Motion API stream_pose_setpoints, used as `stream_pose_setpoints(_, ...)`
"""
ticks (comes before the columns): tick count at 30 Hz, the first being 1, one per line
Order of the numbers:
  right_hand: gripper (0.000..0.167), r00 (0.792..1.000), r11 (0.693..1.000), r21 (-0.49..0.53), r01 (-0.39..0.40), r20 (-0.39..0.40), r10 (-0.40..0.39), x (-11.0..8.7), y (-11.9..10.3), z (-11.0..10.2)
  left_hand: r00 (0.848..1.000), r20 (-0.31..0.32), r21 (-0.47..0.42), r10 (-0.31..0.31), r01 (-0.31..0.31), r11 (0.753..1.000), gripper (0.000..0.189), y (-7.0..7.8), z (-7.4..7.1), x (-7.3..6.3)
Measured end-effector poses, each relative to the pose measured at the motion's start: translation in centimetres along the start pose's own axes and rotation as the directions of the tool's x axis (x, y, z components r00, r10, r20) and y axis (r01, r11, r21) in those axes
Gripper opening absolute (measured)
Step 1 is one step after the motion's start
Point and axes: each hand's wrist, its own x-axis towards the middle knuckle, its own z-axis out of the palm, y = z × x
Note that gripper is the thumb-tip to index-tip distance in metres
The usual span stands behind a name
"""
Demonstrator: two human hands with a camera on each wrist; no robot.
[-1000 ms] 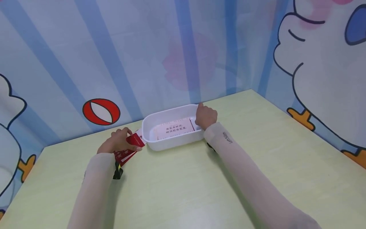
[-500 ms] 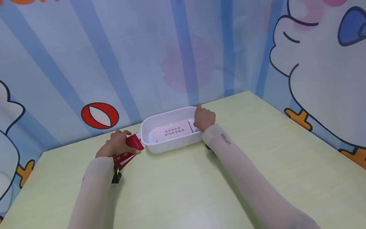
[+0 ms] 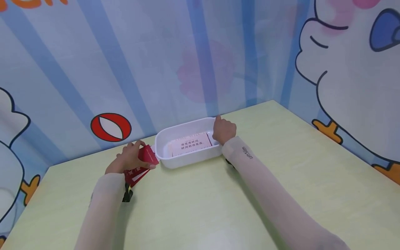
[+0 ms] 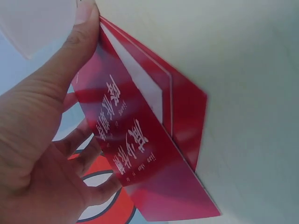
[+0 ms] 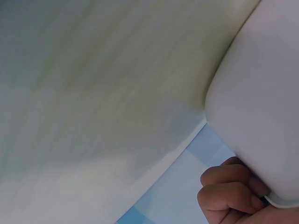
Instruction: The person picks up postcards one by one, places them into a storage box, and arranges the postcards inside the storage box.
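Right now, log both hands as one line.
left hand: holding red cards | right hand: gripping white tub, right end | printed card: inside tub

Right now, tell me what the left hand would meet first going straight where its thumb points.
The left hand would likely meet the white tub, at its left end, with the red cards it holds leading; depth leaves the gap unclear.

Soft light leaves pale glare and faint shadows on the table (image 3: 193, 205).

The tub (image 3: 190, 158) stands on the table (image 3: 193, 201), right of the cards (image 3: 150, 155).
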Motion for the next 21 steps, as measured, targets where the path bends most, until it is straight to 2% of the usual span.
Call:
stream_pose_setpoints(10,0.062,1.0,1.0,-0.002,-0.009,0.009,0.009,0.25,-0.03,-0.09,1.0,0.005,-0.04,0.023,-0.022,0.999,0.102,0.14,-0.23,-0.3)
stream_pose_setpoints(21,0.065,1.0,1.0,-0.004,-0.004,-0.012,0.004,-0.53,-0.12,-0.35,1.0,0.006,-0.013,-0.006,0.006,1.0,0.105,-0.28,0.21,-0.38)
